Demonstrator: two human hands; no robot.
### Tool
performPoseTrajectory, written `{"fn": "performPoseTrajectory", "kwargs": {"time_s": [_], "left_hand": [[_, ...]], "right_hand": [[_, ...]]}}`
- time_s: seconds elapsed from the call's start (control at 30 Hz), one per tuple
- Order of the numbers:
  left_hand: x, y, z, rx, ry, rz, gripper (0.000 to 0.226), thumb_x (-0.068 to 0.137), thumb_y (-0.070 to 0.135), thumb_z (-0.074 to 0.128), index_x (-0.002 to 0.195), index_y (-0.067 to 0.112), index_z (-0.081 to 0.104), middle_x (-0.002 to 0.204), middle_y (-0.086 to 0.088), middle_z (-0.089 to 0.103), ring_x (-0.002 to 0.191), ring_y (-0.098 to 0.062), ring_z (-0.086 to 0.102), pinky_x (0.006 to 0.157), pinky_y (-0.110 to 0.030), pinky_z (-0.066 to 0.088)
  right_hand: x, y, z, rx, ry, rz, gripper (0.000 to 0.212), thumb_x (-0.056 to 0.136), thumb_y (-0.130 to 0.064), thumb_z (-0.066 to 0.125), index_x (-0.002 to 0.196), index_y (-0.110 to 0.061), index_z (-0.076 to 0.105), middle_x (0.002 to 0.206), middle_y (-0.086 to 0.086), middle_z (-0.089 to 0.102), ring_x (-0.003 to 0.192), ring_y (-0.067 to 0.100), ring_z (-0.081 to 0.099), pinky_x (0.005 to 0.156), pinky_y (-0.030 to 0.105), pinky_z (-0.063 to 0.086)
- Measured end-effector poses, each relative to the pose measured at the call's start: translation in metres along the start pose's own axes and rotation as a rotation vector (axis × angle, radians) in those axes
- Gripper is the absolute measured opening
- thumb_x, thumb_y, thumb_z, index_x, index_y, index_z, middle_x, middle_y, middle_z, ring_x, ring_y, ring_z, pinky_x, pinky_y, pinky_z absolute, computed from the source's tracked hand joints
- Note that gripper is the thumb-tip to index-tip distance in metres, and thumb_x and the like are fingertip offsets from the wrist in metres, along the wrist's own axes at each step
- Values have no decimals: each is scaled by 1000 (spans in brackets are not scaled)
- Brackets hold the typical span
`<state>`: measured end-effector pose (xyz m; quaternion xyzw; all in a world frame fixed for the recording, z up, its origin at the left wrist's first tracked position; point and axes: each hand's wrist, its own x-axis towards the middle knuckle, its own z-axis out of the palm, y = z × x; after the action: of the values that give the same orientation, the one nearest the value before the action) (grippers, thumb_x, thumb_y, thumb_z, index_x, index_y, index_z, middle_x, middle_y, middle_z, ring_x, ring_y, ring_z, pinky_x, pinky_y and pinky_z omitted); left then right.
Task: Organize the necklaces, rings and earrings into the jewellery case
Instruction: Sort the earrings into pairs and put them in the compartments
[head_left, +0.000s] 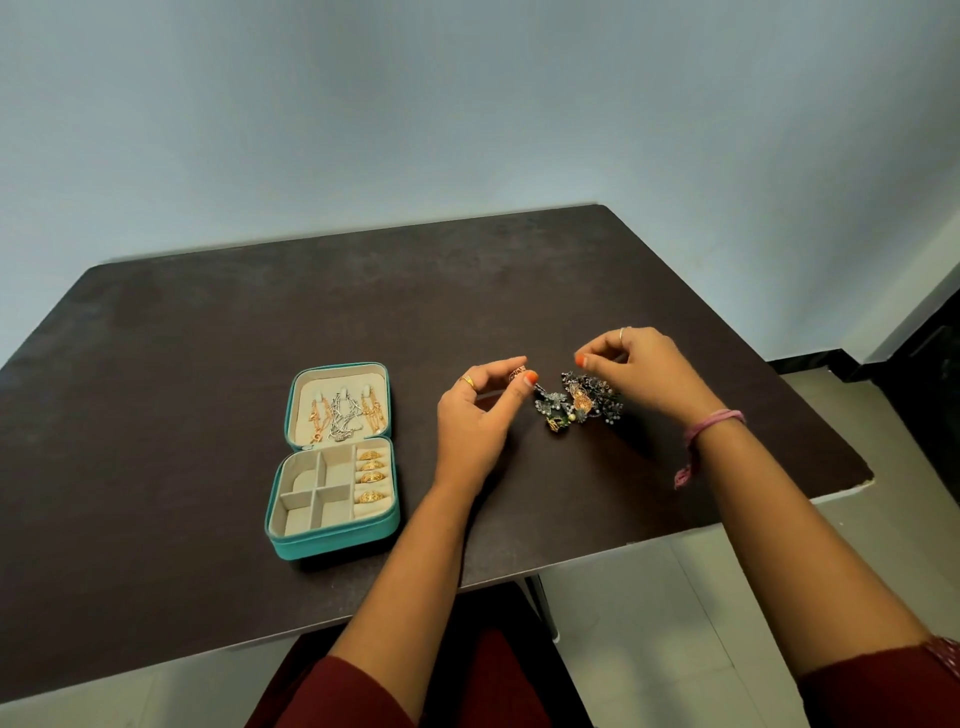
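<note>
The jewellery case lies open on the worktop, left of both hands. Necklaces are already hung in the lid, and four rings are seated in the right-hand slot; the other compartments appear unfilled. A pile of earrings, well apart from the case, remains to be sorted. One small piece is pinched by the left hand; another seems to be pinched by the right hand above the pile. No writing or brand can be read.
</note>
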<state>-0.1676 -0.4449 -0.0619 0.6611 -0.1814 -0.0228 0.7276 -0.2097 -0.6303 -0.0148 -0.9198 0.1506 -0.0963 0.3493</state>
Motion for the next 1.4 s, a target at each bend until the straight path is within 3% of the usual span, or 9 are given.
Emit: {"fn": "performPoseTrajectory", "kwargs": {"time_s": [0.07, 0.2, 0.33, 0.53, 0.73, 0.83, 0.97, 1.17, 1.4], "left_hand": [[1, 0, 0, 2, 4, 6, 13, 84, 15, 71, 97, 19, 72, 88, 7, 73, 83, -3, 67, 82, -29, 55], [1, 1, 1, 10, -15, 18, 12, 87, 15, 68, 93, 25, 70, 88, 9, 71, 79, 1, 65, 73, -16, 50], [1, -2, 0, 25, -34, 14, 10, 87, 22, 68, 94, 29, 68, 95, 1, 73, 90, -7, 67, 80, -27, 53], [1, 1, -1, 39, -41, -20, 13, 83, 15, 73, 94, 21, 70, 86, 7, 73, 85, -4, 68, 83, -27, 54], [-1, 4, -1, -32, -63, -50, 26, 80, 3, 74, 104, 11, 69, 96, 1, 74, 92, -6, 69, 84, -18, 51], [-3, 4, 0, -40, -79, -65, 33, 78, -1, 74, 109, 8, 67, 100, -2, 73, 96, -8, 69, 88, -21, 51], [-2, 7, -1, -88, -51, -90, 33, 79, -3, 72, 109, 9, 66, 100, -1, 73, 99, -9, 68, 87, -19, 51], [-8, 17, 5, -174, 3, -115, 32, 79, -5, 71, 108, 8, 65, 99, -3, 72, 94, -6, 68, 81, -17, 51], [-13, 29, 9, -187, -44, -127, 37, 82, -4, 69, 116, 9, 62, 104, -1, 72, 100, -6, 67, 82, -17, 52]], "right_hand": [[0, 4, 1, -84, -52, 11, 9, 88, -28, 65, 92, -24, 72, 86, -8, 66, 74, 0, 56, 63, 15, 40], [0, 3, 5, -136, -71, 14, 12, 87, -28, 66, 93, -19, 74, 86, -3, 69, 81, 8, 59, 73, 20, 41], [2, 2, 7, -189, -78, 3, 12, 89, -27, 64, 89, -19, 73, 86, -3, 69, 79, 7, 59, 72, 21, 41], [2, 3, 12, -227, -63, -1, 16, 94, -23, 56, 95, -14, 70, 93, -4, 66, 83, 9, 55, 75, 22, 40], [-8, 8, 4, 45, 41, -16, 15, 94, -20, 56, 89, -16, 69, 77, -17, 61, 67, 0, 55, 63, 15, 40], [-14, 8, 3, 284, 29, 28, 15, 95, -20, 55, 95, -11, 67, 75, -4, 64, 56, -2, 56, 56, 11, 42], [-23, 1, 3, 724, -32, 114, 13, 97, -15, 50, 95, -7, 61, 84, 4, 67, 62, 1, 64, 49, 12, 43], [-37, -15, 6, 1234, -158, 250, 13, 95, -9, 49, 96, -2, 60, 89, 12, 73, 78, 15, 72, 69, 21, 58], [-45, -23, 8, 1264, -215, 224, 33, 83, -3, 63, 116, 1, 58, 102, 19, 70, 89, 20, 71, 74, 22, 58]]}}
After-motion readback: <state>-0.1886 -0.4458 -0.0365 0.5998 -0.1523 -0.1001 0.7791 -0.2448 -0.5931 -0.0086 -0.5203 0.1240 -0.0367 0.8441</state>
